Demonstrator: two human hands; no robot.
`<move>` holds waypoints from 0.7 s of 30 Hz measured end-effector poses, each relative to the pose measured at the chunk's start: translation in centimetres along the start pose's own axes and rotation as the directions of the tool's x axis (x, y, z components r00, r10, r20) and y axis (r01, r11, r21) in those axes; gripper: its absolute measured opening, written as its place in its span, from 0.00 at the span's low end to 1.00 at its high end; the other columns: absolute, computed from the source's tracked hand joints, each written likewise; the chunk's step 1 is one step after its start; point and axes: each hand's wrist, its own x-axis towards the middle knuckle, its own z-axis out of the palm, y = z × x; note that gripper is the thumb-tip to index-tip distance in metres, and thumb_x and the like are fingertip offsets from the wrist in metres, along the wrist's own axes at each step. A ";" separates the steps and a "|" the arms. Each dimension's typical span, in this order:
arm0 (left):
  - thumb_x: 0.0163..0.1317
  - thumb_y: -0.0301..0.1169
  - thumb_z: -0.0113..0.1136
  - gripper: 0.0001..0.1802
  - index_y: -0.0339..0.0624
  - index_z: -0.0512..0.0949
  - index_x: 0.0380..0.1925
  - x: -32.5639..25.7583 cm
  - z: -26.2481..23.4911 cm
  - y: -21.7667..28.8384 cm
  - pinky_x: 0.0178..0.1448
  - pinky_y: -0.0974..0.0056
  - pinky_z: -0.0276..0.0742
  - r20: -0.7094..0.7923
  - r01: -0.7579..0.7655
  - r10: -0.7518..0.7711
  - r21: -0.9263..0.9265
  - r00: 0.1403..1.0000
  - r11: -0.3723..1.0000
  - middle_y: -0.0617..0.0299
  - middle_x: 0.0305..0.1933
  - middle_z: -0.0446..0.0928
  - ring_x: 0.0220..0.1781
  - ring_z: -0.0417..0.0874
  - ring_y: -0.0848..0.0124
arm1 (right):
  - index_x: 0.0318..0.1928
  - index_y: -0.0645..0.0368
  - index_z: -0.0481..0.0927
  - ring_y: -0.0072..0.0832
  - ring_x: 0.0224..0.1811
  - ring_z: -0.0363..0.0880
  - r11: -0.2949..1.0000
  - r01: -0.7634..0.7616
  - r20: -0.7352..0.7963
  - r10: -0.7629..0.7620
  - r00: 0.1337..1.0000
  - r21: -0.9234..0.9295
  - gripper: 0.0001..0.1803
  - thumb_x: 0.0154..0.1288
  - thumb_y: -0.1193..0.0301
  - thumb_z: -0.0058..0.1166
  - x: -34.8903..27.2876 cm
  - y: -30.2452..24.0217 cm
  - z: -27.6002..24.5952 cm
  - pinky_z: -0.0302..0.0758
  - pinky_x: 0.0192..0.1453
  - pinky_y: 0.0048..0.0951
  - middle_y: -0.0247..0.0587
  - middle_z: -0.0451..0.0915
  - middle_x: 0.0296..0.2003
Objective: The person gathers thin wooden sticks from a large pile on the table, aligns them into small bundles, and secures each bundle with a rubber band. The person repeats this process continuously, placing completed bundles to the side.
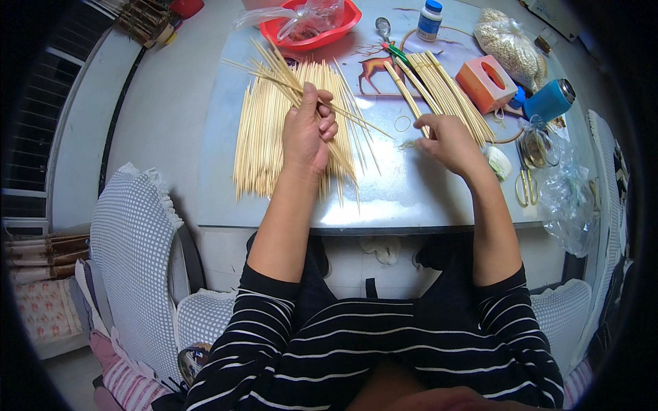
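Note:
My left hand [308, 130] is closed around a loose bunch of bamboo skewers [281, 74], which fan out crosswise above the fist. Beneath it lies a big pile of bamboo skewers [260, 137] on the table, with some strays on its right side. My right hand [445, 140] hovers low over the table, thumb and forefinger apart, by the near end of a thin bundle of skewers [404, 89]. Small rubber bands [402, 124] lie just left of its fingertips. Beyond the hand, several bound skewer bundles [456, 96] lie side by side.
At the back stand a red basin [349, 17] with a plastic bag and a blue bottle [430, 20]. To the right are a tissue box [486, 83], a blue flask [550, 101], a bag of pale pellets [510, 44], string [497, 163], scissors [526, 186] and clear plastic [569, 198].

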 end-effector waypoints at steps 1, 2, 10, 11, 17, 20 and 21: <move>0.72 0.52 0.55 0.22 0.43 0.76 0.33 -0.2 0.2 -0.3 0.22 0.76 0.56 0.023 -0.037 0.036 0.048 0.999 0.998 0.69 0.28 0.68 0.22 0.63 0.81 | 0.43 0.64 0.84 0.41 0.34 0.83 0.997 -0.038 -0.004 0.038 0.999 0.063 0.13 0.59 0.70 0.64 0.0 -0.7 -0.4 0.78 0.44 0.37 0.50 0.83 0.30; 0.72 0.53 0.54 0.23 0.43 0.76 0.32 -0.3 0.4 -0.7 0.23 0.76 0.57 0.046 -0.074 0.070 0.096 0.997 0.993 0.69 0.29 0.70 0.22 0.64 0.81 | 0.45 0.64 0.83 0.40 0.35 0.83 0.989 -0.076 -0.004 0.077 0.997 0.127 0.15 0.60 0.68 0.65 0.0 -1.8 -0.9 0.78 0.45 0.38 0.50 0.83 0.31; 0.73 0.56 0.48 0.26 0.43 0.72 0.30 -3.4 5.3 -3.7 0.38 0.72 0.63 0.323 -0.283 0.173 0.333 0.930 0.899 0.69 0.31 0.69 0.32 0.66 0.78 | 0.69 0.64 0.61 0.38 0.59 0.78 0.619 0.297 -0.140 -0.291 0.947 0.727 0.39 0.59 0.69 0.63 -0.5 -3.6 7.1 0.70 0.66 0.34 0.53 0.79 0.54; 0.75 0.52 0.50 0.24 0.42 0.75 0.31 -3.6 5.2 -3.7 0.38 0.72 0.63 0.360 -0.338 0.223 0.300 0.906 0.892 0.71 0.30 0.68 0.33 0.65 0.80 | 0.67 0.64 0.64 0.36 0.60 0.76 0.495 0.259 -0.137 -0.270 0.953 0.830 0.36 0.60 0.71 0.62 -0.7 -4.4 7.0 0.69 0.66 0.33 0.52 0.77 0.56; 0.74 0.44 0.55 0.19 0.41 0.73 0.30 -5.5 6.7 -4.0 0.40 0.71 0.66 0.553 -0.437 0.221 0.296 0.803 0.849 0.64 0.30 0.71 0.33 0.70 0.75 | 0.58 0.64 0.74 0.31 0.58 0.76 0.572 0.314 -0.231 -0.215 0.949 0.758 0.21 0.65 0.74 0.56 -2.3 -4.8 5.6 0.71 0.63 0.33 0.49 0.79 0.53; 0.72 0.41 0.59 0.16 0.41 0.72 0.31 -5.8 7.1 -3.4 0.42 0.70 0.67 0.642 -0.432 0.174 0.268 0.747 0.861 0.61 0.29 0.72 0.34 0.72 0.73 | 0.62 0.60 0.69 0.34 0.63 0.69 0.584 0.254 -0.139 -0.235 0.962 0.771 0.27 0.62 0.78 0.58 -2.8 -3.9 5.9 0.64 0.69 0.34 0.44 0.71 0.58; 0.70 0.41 0.61 0.16 0.40 0.72 0.33 -5.8 7.4 -3.9 0.41 0.70 0.67 0.648 -0.445 0.190 0.255 0.738 0.858 0.61 0.29 0.73 0.34 0.72 0.74 | 0.63 0.59 0.69 0.34 0.63 0.69 0.603 0.291 -0.176 -0.244 0.954 0.743 0.28 0.62 0.77 0.60 -2.7 -3.1 6.5 0.64 0.69 0.34 0.44 0.70 0.60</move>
